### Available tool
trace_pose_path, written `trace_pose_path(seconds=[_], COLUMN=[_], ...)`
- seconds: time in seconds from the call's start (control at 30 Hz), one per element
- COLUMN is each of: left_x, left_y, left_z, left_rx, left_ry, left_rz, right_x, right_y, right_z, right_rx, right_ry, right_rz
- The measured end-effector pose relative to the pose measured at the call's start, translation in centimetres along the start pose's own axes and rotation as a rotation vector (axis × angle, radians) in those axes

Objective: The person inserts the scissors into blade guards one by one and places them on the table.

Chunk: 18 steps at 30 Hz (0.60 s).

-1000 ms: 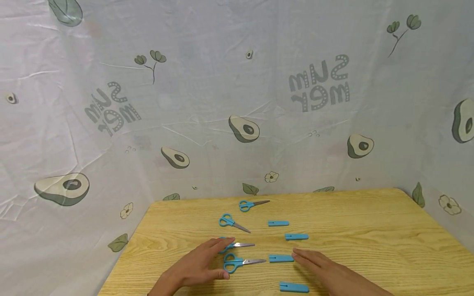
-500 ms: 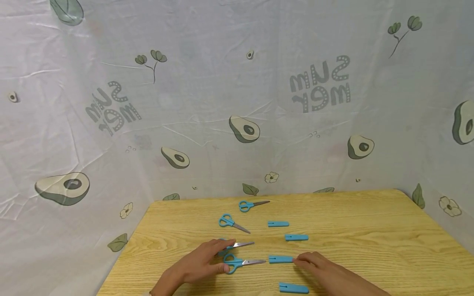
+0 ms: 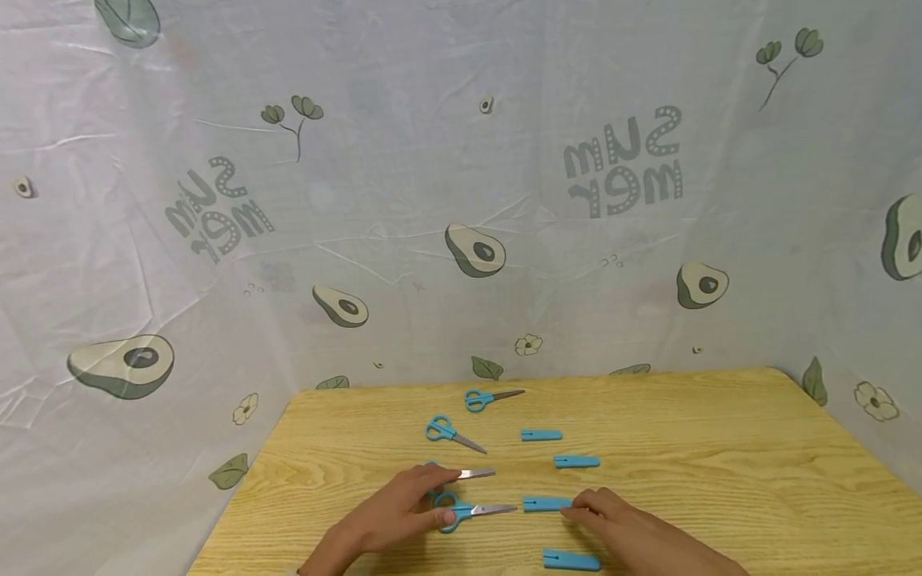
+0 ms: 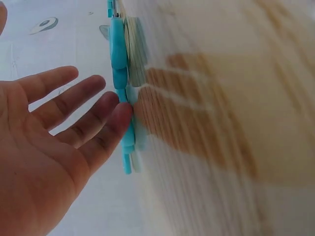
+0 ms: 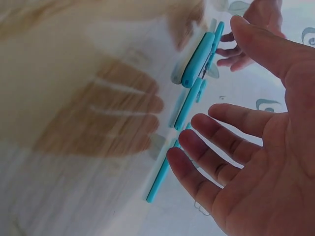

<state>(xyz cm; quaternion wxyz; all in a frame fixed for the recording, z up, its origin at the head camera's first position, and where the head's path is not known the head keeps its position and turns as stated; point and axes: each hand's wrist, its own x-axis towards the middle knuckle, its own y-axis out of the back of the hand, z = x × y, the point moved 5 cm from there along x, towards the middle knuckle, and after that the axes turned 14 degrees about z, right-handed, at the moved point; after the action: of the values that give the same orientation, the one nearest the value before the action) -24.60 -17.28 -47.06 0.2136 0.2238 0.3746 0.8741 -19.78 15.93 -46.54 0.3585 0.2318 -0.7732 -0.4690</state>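
Low in frame, blue cap (image 3: 543, 504) lay sideways, left of nearer right hand (image 3: 621, 522); fingers stood apart there and on left hand (image 3: 399, 509).

we read one word, "summer", printed twice in grey on pale backdrop sheet (image 3: 403, 168), mirrored both times, split over two lines, "sum" above "mer". left print (image 3: 219, 210) slopes steeply down toward left; right print (image 3: 623, 164) slopes less. we see pale dots inside some letters, "s" among them. we read both in head view.
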Motion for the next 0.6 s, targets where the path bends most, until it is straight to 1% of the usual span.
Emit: trace_pose_path(seconds=[0.1, 0.27, 0.37, 0.43, 0.6], left_x=[0.1, 0.4, 0.6, 0.8, 1.2], left_y=[-0.1, -0.7, -0.9, -1.0, -1.3], left_z=[-0.1, -0.3, -0.4, -0.4, -0.2], left_rx=[-0.003, 0.006, 0.029, 0.032, 0.018], left_ry=[0.013, -0.002, -0.004, 0.006, 0.022], left_rz=[-0.005, -0.045, -0.040, -0.032, 0.000], right_x=[-0.1, -0.1, -0.1, 0.0, 0.6], right_y=[-0.1, -0.3, -0.4, -0.5, -1.0], right_z=[-0.1, -0.2, -0.3, -0.4, -0.5], right_rx=[0.003, 0.005, 0.022, 0.040, 0.054], right_ry=[0.031, 0.094, 0.105, 0.088, -0.020], right_rz=[0.022, 0.054, 0.064, 0.055, -0.014])
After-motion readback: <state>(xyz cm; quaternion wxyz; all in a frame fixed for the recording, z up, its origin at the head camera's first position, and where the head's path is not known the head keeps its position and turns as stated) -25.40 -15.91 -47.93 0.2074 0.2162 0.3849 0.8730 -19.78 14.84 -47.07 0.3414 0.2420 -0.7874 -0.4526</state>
